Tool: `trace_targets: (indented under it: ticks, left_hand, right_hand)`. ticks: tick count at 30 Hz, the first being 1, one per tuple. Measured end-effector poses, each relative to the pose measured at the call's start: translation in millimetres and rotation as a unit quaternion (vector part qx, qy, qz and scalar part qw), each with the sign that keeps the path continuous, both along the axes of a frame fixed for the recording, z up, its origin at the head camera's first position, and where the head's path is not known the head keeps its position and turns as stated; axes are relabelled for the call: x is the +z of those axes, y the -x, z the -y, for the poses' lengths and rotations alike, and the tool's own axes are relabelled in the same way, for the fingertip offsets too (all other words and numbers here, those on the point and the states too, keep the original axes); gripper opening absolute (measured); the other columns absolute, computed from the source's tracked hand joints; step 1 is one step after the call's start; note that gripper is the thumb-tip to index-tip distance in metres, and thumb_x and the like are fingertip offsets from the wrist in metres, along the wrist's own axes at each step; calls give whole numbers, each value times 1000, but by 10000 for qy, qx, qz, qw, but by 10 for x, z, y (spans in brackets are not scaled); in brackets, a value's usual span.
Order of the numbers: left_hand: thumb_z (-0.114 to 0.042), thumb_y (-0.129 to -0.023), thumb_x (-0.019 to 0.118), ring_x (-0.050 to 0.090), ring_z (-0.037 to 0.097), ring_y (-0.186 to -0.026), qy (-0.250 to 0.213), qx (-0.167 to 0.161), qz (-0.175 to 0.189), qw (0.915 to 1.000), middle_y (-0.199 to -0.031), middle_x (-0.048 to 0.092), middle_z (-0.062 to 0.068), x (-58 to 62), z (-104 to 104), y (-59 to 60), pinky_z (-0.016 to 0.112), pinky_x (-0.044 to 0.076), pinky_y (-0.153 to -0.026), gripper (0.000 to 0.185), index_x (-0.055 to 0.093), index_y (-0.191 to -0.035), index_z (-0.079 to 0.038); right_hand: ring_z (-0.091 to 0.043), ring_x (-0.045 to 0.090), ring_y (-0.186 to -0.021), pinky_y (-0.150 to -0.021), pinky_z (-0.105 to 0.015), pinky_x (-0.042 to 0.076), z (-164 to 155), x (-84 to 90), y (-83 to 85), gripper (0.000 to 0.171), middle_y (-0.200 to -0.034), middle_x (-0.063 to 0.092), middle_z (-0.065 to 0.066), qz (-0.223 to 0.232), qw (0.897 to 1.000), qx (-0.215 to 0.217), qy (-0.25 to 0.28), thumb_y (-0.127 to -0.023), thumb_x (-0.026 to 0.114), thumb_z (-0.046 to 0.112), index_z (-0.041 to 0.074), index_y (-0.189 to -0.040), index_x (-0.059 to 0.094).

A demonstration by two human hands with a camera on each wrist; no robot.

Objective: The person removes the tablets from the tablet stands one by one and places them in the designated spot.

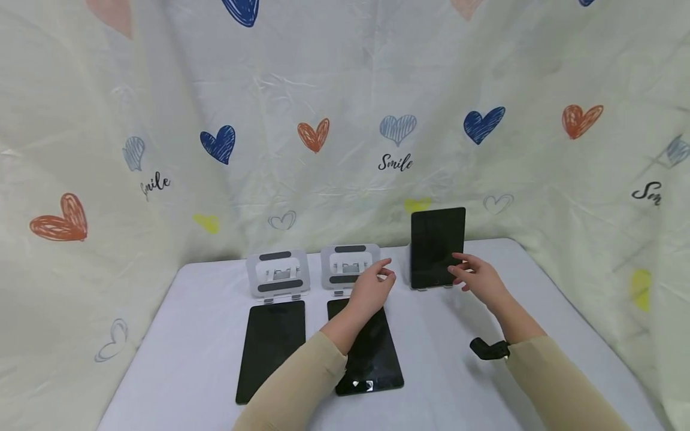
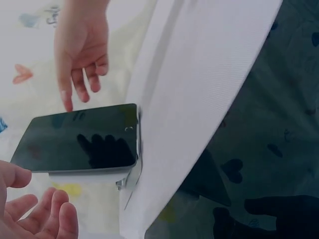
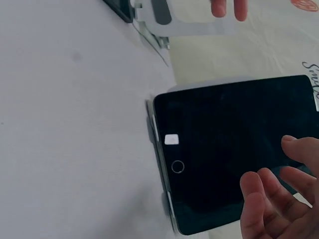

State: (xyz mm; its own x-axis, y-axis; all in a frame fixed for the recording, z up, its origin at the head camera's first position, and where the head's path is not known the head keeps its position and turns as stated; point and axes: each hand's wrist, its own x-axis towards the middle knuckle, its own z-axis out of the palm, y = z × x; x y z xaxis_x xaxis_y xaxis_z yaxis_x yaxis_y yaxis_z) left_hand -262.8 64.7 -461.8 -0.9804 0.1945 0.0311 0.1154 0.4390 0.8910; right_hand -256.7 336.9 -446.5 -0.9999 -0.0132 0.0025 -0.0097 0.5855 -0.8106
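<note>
A black tablet (image 1: 438, 239) leans upright on a stand at the back right; in the right wrist view the tablet (image 3: 224, 144) shows its round button near the lower edge. My right hand (image 1: 478, 281) hovers by its right side, fingers loosely bent and apart, gripping nothing. Whether a fingertip touches the tablet, I cannot tell. To the tablet's left is my left hand (image 1: 372, 288), thumb and fingers spread in the left wrist view, holding nothing. Below my left forearm lies another black tablet (image 1: 372, 353), partly covered by the arm.
Two light grey stands with dark pads, a left one (image 1: 277, 274) and a middle one (image 1: 345, 263), stand along the back of the white table (image 1: 442, 383). A further black tablet (image 1: 272, 347) lies flat before the left stand. A heart-printed curtain (image 1: 345, 197) hangs behind.
</note>
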Motion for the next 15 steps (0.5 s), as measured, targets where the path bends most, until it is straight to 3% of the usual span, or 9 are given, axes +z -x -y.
trace_targets:
  ticks: [6, 10, 15]
  left_hand:
    - [-33, -100, 58, 62, 11, -97, 58, -66, -14, 10000, -116, 64, -8, 64, -151, 91, 31, 52, -74, 47, 51, -145, -23]
    - [-30, -100, 59, 61, 11, -96, -10, -157, 32, 9999, -119, 63, -6, 91, -262, 136, 32, 52, -75, 49, 49, -147, -21]
    - [-29, -100, 60, 61, 9, -92, -25, -140, 52, 9999, -120, 61, -5, 125, -424, 196, 31, 52, -75, 54, 44, -150, -21]
  right_hand:
    - [-38, 65, -98, -68, -25, 54, -67, 21, 92, 57, -121, 59, -24, -225, 9987, -449, 58, -102, 57, 29, 1, -149, 41]
    - [-36, 63, -97, -66, -23, 53, -77, 47, 151, 56, -115, 58, -21, -443, 9963, -739, -26, -102, 56, 32, 2, -147, 43]
    - [-18, 60, -83, -63, -20, 50, -90, 97, 219, 57, -110, 55, -17, -681, 9916, -1096, -69, -101, 57, 32, 3, -148, 43]
